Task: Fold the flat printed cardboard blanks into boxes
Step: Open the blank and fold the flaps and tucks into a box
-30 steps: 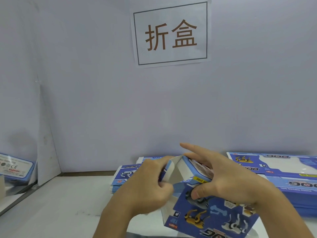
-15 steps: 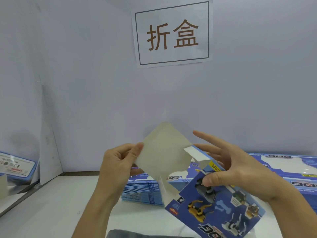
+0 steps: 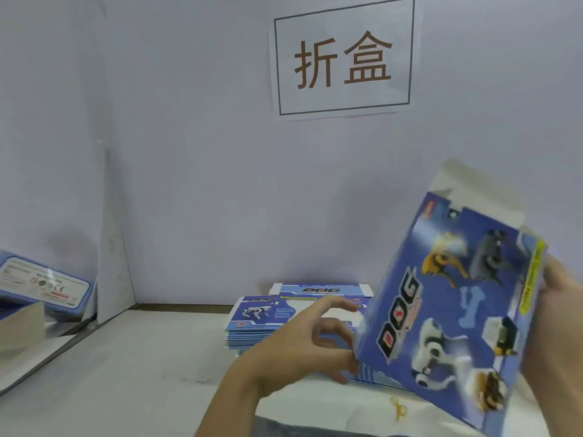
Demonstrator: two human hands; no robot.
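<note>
A blue printed box (image 3: 448, 310) with toy dogs and the word DOG is held up, tilted, at the right, its white top flaps open. My right hand (image 3: 556, 313) grips the box's right edge, fingers wrapped round the yellow strip. My left hand (image 3: 307, 345) sits at the box's lower left corner, fingers loosely spread, tips touching that edge. A stack of flat blue blanks (image 3: 260, 315) lies on the table behind my left hand, with a second stack of blanks (image 3: 318, 290) farther back.
A finished blue box (image 3: 44, 287) lies at the far left on a grey stack (image 3: 19, 326). A yellow rubber band (image 3: 398, 409) lies on the white table (image 3: 126, 373) near me. A paper sign (image 3: 344, 58) hangs on the wall.
The box has swung up and to the right, its printed face turned towards me. My left hand released the grey flap and dropped to the box's lower left corner.
</note>
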